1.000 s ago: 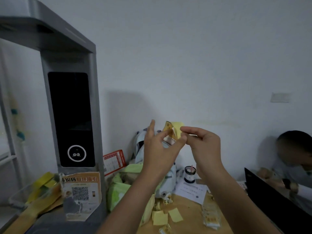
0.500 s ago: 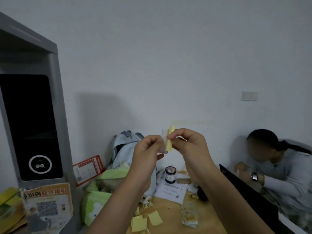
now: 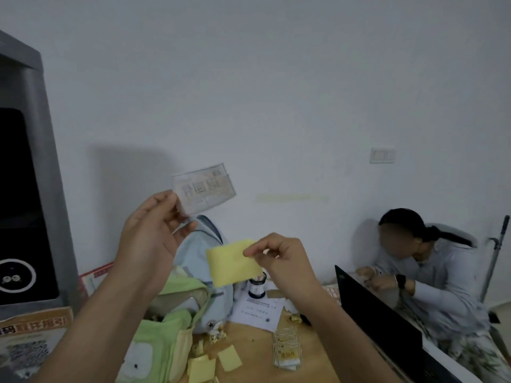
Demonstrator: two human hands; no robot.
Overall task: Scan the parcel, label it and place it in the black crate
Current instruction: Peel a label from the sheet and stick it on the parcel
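Note:
My left hand [image 3: 150, 233] holds up a clear sticker label [image 3: 206, 190] with faint print by its lower left corner, in front of the white wall. My right hand [image 3: 279, 258] pinches the right edge of a yellow backing paper [image 3: 232, 265], lower and to the right, apart from the label. The grey scanner stand [image 3: 27, 167] with its black screen rises at the far left. No parcel shows. A black crate edge [image 3: 367, 308] runs along the right of the table.
On the wooden table [image 3: 249, 352] lie a stack of labels [image 3: 286, 352], loose yellow backing papers [image 3: 218, 364], a white sheet [image 3: 257, 310], a small jar [image 3: 257, 286], a green bag [image 3: 166, 322] and a pale blue backpack [image 3: 199, 250]. A person [image 3: 431, 272] sits at right.
The two hands have pulled apart: the clear label went up in my left hand and the yellow backing came away down and right in my right hand. The view swung right.

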